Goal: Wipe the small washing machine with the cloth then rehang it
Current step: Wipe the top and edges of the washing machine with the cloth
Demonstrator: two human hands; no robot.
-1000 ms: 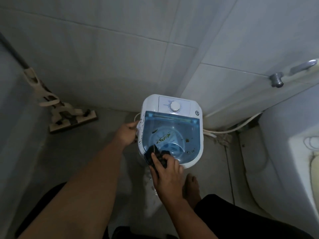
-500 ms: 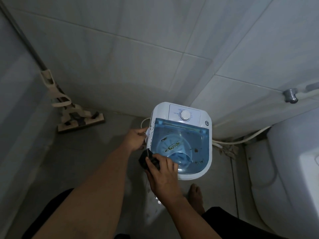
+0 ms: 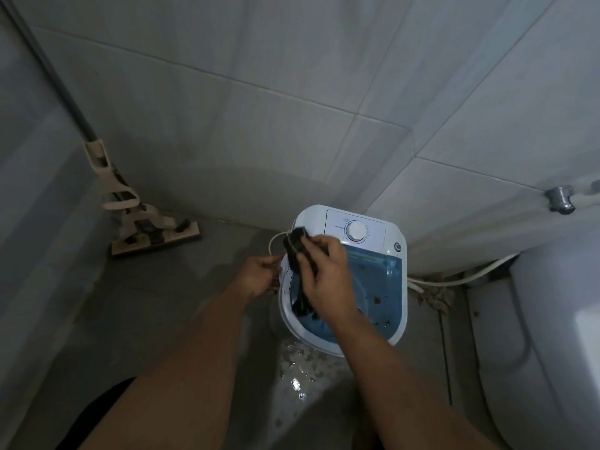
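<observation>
The small washing machine (image 3: pixel 394 323) is white with a clear blue lid and a round white dial at the back; it stands on the floor in the tiled corner. My right hand (image 3: pixel 324 280) presses a dark cloth (image 3: pixel 296 254) against the lid's left side, with the cloth reaching from the back left corner down the left rim. My left hand (image 3: pixel 259 276) grips the machine's left edge. Dark specks dot the lid's right half.
A mop (image 3: pixel 143 222) leans in the left corner, its flat head on the floor. White hoses (image 3: pixel 461 279) run behind the machine towards a white toilet (image 3: pixel 552 336) on the right. A metal valve (image 3: pixel 559 198) sticks out of the wall. The floor in front of the machine is wet.
My right hand has slid the cloth from the lid's front left corner up along the left side towards the back. My left hand has kept its hold on the left edge.
</observation>
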